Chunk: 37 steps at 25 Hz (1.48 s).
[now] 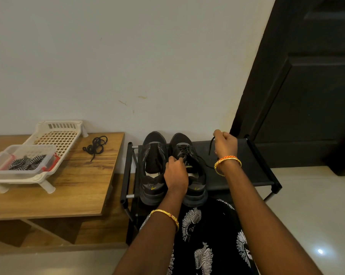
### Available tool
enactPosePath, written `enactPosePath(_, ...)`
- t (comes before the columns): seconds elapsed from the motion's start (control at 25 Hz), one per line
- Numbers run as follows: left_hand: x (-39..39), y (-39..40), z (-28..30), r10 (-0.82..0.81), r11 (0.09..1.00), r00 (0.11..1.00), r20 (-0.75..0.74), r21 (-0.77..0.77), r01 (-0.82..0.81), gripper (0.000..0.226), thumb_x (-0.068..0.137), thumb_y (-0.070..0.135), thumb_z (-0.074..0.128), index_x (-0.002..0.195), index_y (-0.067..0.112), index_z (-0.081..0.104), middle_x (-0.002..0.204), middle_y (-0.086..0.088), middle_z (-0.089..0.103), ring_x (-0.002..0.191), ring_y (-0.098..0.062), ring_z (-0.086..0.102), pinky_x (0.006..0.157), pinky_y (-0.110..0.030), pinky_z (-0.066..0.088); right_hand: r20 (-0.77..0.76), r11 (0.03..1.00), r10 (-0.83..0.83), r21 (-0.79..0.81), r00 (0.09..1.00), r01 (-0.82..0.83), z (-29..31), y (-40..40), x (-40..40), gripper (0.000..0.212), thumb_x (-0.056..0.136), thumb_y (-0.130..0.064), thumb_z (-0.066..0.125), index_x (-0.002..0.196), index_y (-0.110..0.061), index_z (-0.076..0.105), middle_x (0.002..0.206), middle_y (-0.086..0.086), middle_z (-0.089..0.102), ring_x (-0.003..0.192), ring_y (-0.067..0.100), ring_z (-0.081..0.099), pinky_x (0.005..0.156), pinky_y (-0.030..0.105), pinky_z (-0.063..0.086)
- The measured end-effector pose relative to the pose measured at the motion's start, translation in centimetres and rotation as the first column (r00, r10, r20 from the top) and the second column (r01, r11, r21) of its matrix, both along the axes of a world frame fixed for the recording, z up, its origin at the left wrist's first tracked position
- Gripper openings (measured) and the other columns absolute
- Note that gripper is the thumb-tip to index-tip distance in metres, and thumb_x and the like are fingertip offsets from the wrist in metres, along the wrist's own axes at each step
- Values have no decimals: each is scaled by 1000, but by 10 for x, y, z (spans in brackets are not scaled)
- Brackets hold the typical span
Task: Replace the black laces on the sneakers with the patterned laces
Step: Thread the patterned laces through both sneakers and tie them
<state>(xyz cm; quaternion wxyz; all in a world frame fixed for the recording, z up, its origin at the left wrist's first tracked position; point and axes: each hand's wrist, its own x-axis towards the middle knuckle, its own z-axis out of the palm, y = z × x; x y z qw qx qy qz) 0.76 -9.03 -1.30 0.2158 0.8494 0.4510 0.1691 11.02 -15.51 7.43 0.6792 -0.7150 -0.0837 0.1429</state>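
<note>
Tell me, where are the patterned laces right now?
The patterned laces lie in a clear container on the white rack, at the left of the head view on the wooden table, away from the sneakers.

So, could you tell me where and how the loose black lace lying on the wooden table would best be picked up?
Pinch the loose black lace at its tangled bundle, coming straight down from above. It lies flat on the wooden table with open surface all round, and the loops heap together there, so one pinch should lift most of it. The single tail trailing towards the table's front would probably drag the rest behind.
</note>
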Motion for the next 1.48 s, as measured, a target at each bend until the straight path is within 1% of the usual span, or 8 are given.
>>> enactPosePath(0.12,0,1,0,2,1000,1000,3,0,-2,23,99,14,43,110,6,62,114,-12,51,100,-28,53,73,-35,49,123,946,6,-321,992,34,-7,4,20,24,84,-25,60,103,-12,53,110,11,54,91,24,54,83,38,45)
enactPosePath(0.24,0,0,-1,-3,1000,1000,20,3,3,23,99,16,44,112,8,62,113,-10,52,99,-26,53,72,-33,50,248,815,188,-579,950,-10,-33,1,15,36,83,-29,63,115,-14,54,128,11,45,120,31,44,104,47,34)
enactPosePath(0.4,0,0,1,-3,1000,1000,7,1,3,22,99,18,43,108,8,61,113,-10,51,99,-26,53,70,-34,45,237,749,423,-634,875,-191,-72,7,-19,28,80,-26,66,104,-13,60,117,11,50,111,31,50,94,44,46)
enactPosePath(0.6,-2,4,12,-25,999,999,-28,-23,25,25,99,22,46,118,8,56,121,-11,51,102,-27,57,80,-34,47,333,631,411,-776,848,0,-67,22,-25,30,94,-35,52,109,-12,65,114,10,57,106,28,56,83,39,49)
enactPosePath(0.8,8,12,21,-126,992,992,19,36,125,32,95,18,53,126,12,47,122,-11,49,109,-29,53,81,-40,48,295,665,376,-746,878,-34,-70,27,-18,30,96,-29,47,104,-7,65,111,11,56,100,31,58,78,37,45)
enactPosePath(1.24,37,27,10,-217,945,948,-235,194,264,31,101,22,41,130,15,46,136,-12,41,116,-27,50,81,-32,48,173,674,331,-731,928,-105,-75,30,-10,32,96,-33,41,107,-7,57,113,14,55,99,33,57,81,41,46)
enactPosePath(1.36,38,27,9,-207,964,965,-159,135,229,30,101,23,40,129,12,46,134,-13,42,113,-29,50,80,-35,47,172,685,309,-722,935,-94,-76,30,-12,31,97,-31,40,106,-7,57,113,14,54,99,33,57,80,40,45)
enactPosePath(1.48,37,31,9,-34,997,992,118,-63,42,19,100,20,40,110,8,50,114,-13,54,93,-26,54,69,-35,40,171,686,307,-722,936,-93,-75,29,-12,31,97,-32,40,109,-8,56,115,13,54,101,32,57,80,39,44)
